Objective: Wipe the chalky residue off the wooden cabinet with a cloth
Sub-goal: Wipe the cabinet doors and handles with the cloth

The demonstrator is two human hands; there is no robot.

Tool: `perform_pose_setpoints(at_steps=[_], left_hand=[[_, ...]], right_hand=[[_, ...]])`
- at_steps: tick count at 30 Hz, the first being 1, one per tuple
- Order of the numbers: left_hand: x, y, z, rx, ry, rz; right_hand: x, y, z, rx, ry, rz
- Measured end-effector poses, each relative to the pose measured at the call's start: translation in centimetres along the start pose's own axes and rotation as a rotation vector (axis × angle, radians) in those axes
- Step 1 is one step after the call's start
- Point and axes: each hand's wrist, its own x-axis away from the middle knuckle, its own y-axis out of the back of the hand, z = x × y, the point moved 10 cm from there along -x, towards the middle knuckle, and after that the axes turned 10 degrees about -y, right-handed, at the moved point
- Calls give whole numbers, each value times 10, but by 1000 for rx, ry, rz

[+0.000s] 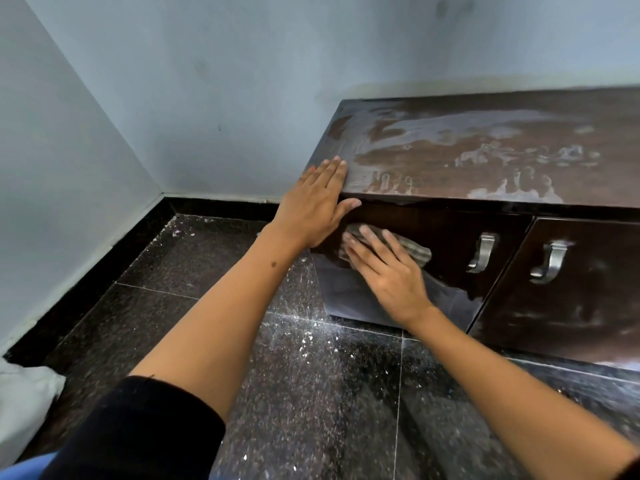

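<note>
The right hand (pixel 388 271) presses the cloth (pixel 417 249) flat, fingers open, on the cabinet (pixel 450 157) door, the left hand (pixel 317 202) rests open on the corner, and the top looks mostly chalky.

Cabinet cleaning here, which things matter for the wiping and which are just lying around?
For the job:
cloth
right hand
left hand
cabinet top
left door

Just there:
white bag
door handles
floor debris
</note>
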Motion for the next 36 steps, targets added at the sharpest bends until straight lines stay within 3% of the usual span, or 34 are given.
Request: perform_pose_setpoints(at_steps=[4, 8, 10, 13, 15, 19, 23, 25, 30, 33, 36], left_hand=[[-1, 0, 1, -38, -30, 25], [0, 1, 1, -47, -31, -1], [-1, -1, 2, -41, -29, -1], [-2, -1, 2, -29, -41, -6], [-3, -1, 2, -37, -46, -2], [-3, 0, 1, -47, -35, -19], [-2, 1, 2, -49, -15, -35], [-2, -1, 1, -50, -10, -43], [-1, -1, 3, -53, 8, -73], [-1, 0, 2, -53, 7, -74], [-1, 0, 2, -50, 7, -84]], right_hand=[[-15, -24, 37, 0, 77, 76], [51, -71, 53, 192, 321, 306], [63, -68, 35, 208, 251, 291], [45, -44, 11, 101, 7, 155], [21, -32, 13, 35, -33, 65], [-1, -46, 45, 43, 134, 119], [47, -82, 60, 163, 358, 399], [51, -77, 49, 133, 296, 406], [12, -38, 38, -56, -59, 121], [-1, -48, 70, -49, 55, 182], [22, -76, 92, 52, 236, 363]])
